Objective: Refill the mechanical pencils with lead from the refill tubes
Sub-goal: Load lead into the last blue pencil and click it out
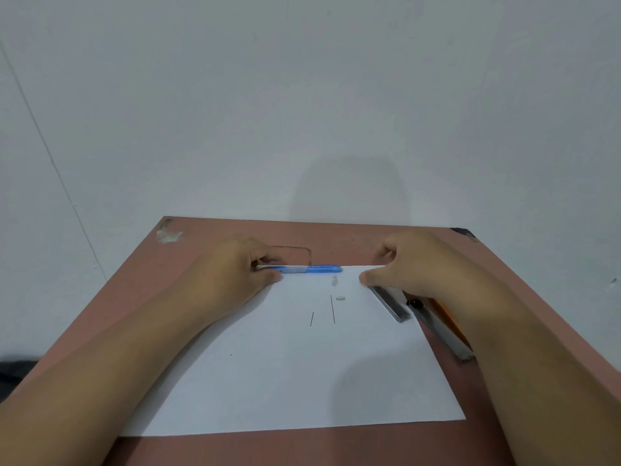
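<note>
**Two hands at the far edge of the paper**

Two thin dark pencil leads (332,309) lie loose near the middle of a white paper sheet (285,381), the shorter one (312,319) to the left of the longer, both pointing roughly away from the person. Just beyond them sit a small white eraser piece (340,298) and a pale, translucent cap-like bit (334,281), too small to identify. The sheet covers most of a reddish-brown tabletop (201,449) set against a plain white wall (302,95).

A blue translucent mechanical pencil (311,269) lies crosswise along the far edge of the sheet. The left hand (235,274) rests palm down over the pencil's left end, fingers curled around it — thumb on the near side, fingertips on the far side — so that end is hidden.

On the right, a flat grey lead refill tube (389,302) lies slanted on the paper, its far end under the right hand (410,264). That hand is loosely curled, thumb and forefinger brought close together at the tube's far end; whether they actually pinch it cannot be told. A second grey refill tube with a black end (440,331) lies beside the first, at the paper's right edge, partly hidden by the right forearm, with an orange object (443,314) just showing beside it.
</note>
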### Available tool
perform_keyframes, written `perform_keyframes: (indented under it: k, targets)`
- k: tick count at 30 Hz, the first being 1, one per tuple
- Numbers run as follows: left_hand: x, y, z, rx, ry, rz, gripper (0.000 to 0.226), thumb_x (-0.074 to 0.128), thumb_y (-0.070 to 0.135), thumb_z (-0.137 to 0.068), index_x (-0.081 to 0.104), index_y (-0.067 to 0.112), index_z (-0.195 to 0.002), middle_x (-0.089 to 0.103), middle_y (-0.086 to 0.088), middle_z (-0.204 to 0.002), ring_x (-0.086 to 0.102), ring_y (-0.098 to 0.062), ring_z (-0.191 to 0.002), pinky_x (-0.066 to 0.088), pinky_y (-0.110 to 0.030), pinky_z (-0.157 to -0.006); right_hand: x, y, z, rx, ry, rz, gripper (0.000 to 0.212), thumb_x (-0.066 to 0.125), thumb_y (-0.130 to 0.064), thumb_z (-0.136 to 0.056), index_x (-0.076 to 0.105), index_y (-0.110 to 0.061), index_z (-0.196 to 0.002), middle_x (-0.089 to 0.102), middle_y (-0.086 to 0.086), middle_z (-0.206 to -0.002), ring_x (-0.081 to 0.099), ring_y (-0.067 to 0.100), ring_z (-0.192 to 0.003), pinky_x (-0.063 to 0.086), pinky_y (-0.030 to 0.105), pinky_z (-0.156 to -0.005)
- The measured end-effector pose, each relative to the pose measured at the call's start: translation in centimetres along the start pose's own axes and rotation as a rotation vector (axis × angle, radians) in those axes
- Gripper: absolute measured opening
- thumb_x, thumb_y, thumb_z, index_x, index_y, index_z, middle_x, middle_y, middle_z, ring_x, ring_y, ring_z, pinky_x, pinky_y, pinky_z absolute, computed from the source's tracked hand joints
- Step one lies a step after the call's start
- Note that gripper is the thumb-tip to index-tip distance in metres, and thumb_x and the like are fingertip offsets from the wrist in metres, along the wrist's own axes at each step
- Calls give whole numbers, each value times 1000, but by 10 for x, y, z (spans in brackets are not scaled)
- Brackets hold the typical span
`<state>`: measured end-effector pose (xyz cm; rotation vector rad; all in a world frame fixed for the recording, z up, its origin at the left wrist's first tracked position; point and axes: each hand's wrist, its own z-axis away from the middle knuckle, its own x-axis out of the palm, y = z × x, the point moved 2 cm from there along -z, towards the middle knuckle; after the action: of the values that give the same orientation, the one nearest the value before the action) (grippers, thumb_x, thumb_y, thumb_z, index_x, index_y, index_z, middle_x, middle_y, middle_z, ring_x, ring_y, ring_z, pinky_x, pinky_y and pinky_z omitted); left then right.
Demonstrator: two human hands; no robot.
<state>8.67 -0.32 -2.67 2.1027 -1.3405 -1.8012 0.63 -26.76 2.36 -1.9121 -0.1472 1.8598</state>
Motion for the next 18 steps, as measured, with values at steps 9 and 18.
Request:
perform_keyframes:
  k: [9,18]
  targets:
    - [-6,9,7,53,115,47,17,72,33,-89,71,46,-100,63,29,-94,61,4,-95,52,-31,-87,5,-10,3,-69,0,-29,23,85,-44,-75,73,-30,-90,67,-17,-85,62,1,-75,45,20,-61]
    - [-10,46,22,33,145,437,23,69,56,-73,73,53,-95,72,22,-86,61,4,-72,44,-8,-66,6,-42,25,-308,21,-575,23,93,-26,-69,73,-22,-79,75,-6,-74,71,9,-69,57,30,-72]
